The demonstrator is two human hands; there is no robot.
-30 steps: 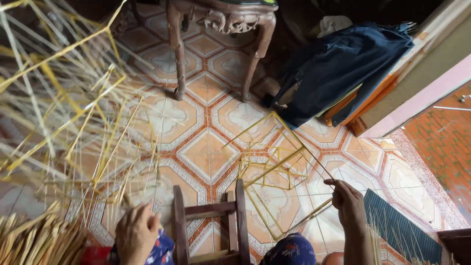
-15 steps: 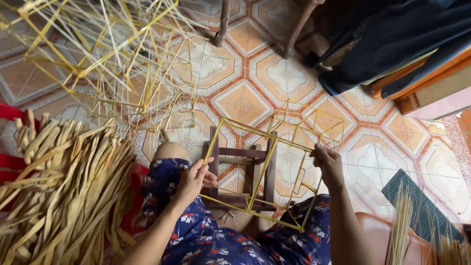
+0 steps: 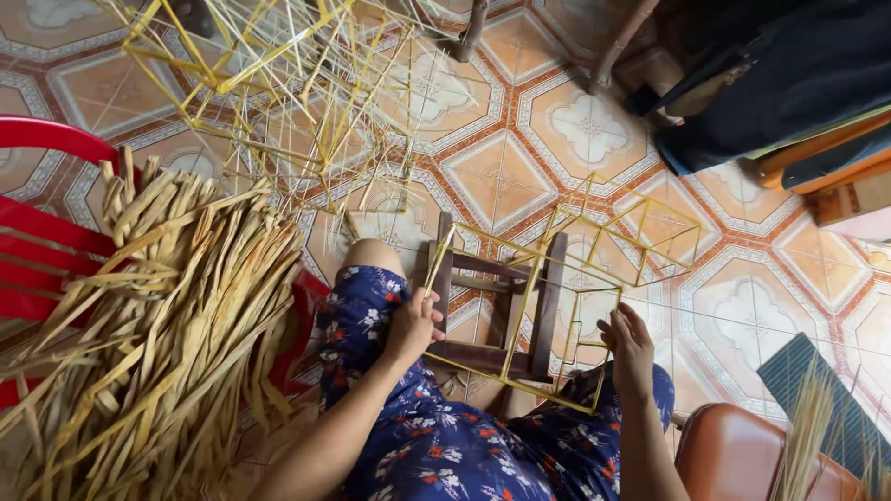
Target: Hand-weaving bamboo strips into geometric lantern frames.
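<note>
Since half a second ago I've lowered the yellow bamboo-strip box frame (image 3: 557, 297) slightly; left hand (image 3: 415, 322) and right hand (image 3: 631, 345) clamp its edges. Skeleton looks assembled, uncovered.

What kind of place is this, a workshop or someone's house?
Probably a home used as a craft workspace: patterned floor tiles, a heap of dried leaf strips on a red chair, and both hands on a yellow stick frame.
</note>
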